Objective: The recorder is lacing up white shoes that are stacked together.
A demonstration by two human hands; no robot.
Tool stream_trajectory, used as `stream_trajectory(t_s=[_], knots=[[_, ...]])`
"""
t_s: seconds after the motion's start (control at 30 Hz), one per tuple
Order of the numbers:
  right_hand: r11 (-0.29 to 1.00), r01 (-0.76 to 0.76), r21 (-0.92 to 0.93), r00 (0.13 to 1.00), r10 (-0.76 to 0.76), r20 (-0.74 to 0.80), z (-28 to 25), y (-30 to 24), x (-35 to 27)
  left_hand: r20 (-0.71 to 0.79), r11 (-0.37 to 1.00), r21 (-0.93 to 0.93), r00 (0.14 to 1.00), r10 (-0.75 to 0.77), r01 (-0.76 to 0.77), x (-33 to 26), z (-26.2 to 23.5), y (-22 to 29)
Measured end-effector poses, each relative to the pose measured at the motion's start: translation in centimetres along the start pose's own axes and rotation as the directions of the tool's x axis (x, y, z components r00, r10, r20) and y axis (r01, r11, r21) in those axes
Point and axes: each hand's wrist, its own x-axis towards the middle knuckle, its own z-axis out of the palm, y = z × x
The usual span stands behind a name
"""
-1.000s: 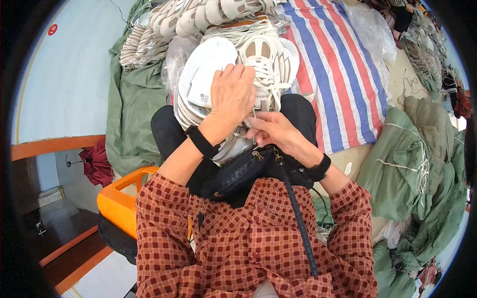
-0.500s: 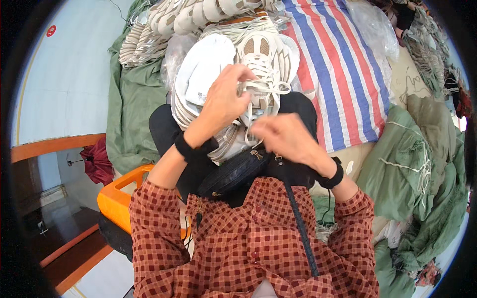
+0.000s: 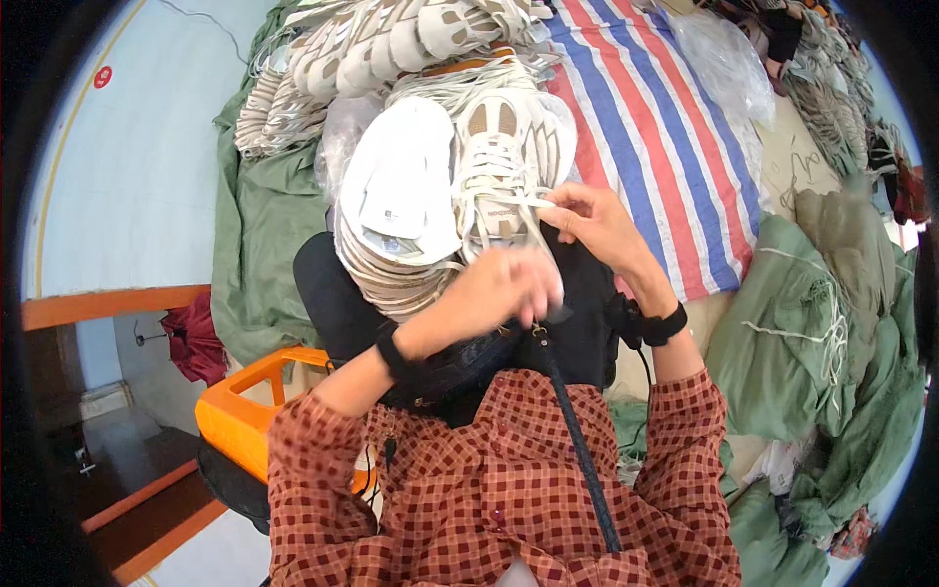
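Observation:
A beige and white shoe upper [image 3: 497, 155] lies over my lap, its tongue toward me and its white lace [image 3: 514, 196] threaded across the front. My right hand [image 3: 599, 227] pinches this lace between thumb and fingertips at the right of the tongue. Just below the tongue is my left hand [image 3: 494, 289], its fingers smeared by motion, so whether they hold a lace end does not show. Left of the laced upper rests a stack of shoe uppers [image 3: 396, 191], white lining side up. Under my left wrist sits a dark bag [image 3: 460, 360].
Rows of more beige uppers [image 3: 391, 49] lie beyond my knees. A striped red, white and blue sheet [image 3: 675, 176] spreads to the right, with green cloth bundles [image 3: 782, 333] nearer. On the left are green cloth [image 3: 269, 225] and an orange plastic frame [image 3: 235, 416].
My left hand has come down from the laces toward my lap. My right hand has gone up and right, now pinching the lace beside the tongue.

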Motion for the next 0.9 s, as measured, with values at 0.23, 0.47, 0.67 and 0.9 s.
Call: stream_trajectory(t_s=[0.23, 0.47, 0.67, 0.9], knots=[[0.994, -0.031, 0.108, 0.989, 0.015, 0.148, -0.1, 1.5, 1.6, -0.154, 0.568, 0.823, 0.958, 0.243, -0.012, -3.7, 0.4, 2.2], [0.998, -0.04, 0.052, 0.999, 0.042, -0.032, -1.9, 0.5, 0.6, -0.396, 0.564, 0.819, 0.813, 0.428, 0.102, 0.3, -0.1, 1.8], [0.99, 0.029, 0.137, 0.998, -0.035, 0.044, 0.5, 2.0, 0.6, -0.158, 0.249, 0.968, 0.848, 0.505, 0.032, 2.1, -1.7, -1.6], [0.981, 0.01, 0.195, 1.0, -0.016, 0.027, 1.9, 2.7, 0.6, -0.121, 0.504, 0.838, 0.828, 0.547, -0.211, -0.6, -2.2, -1.5]])
